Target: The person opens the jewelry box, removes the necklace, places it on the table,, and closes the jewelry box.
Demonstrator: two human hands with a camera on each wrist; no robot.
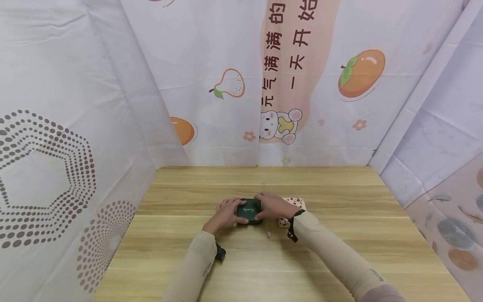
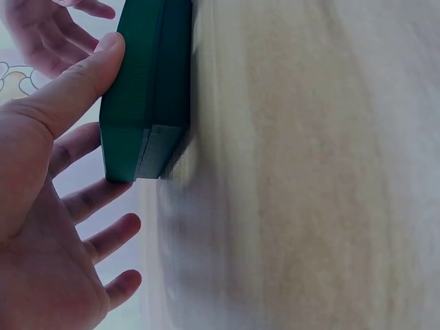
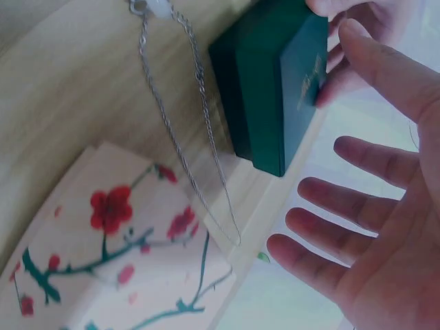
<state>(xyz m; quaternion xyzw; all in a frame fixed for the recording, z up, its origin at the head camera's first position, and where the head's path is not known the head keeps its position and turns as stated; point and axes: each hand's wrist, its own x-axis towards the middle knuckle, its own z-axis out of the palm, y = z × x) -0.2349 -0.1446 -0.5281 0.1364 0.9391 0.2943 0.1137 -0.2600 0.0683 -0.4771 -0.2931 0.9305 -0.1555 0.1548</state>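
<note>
A dark green jewelry box (image 1: 249, 211) with gold lettering on its lid sits closed on the table. My left hand (image 1: 227, 213) holds its left side, the thumb on the lid's near edge and fingers along the side, as the left wrist view (image 2: 55, 199) shows. At the box's right, my right hand (image 1: 272, 205) has its fingers spread and fairly straight; in the right wrist view its thumb (image 3: 375, 58) appears just off the lid. A silver chain necklace (image 3: 165, 113) lies on the table beside the box, its pale pendant (image 1: 268, 234) toward me.
Right of the box, partly under my right forearm, lies a cream floral-printed card or pouch (image 3: 117, 254) with red blossoms. The wooden table (image 1: 173, 235) meets a printed white curtain (image 1: 211, 147) at the back, with more curtains at both sides.
</note>
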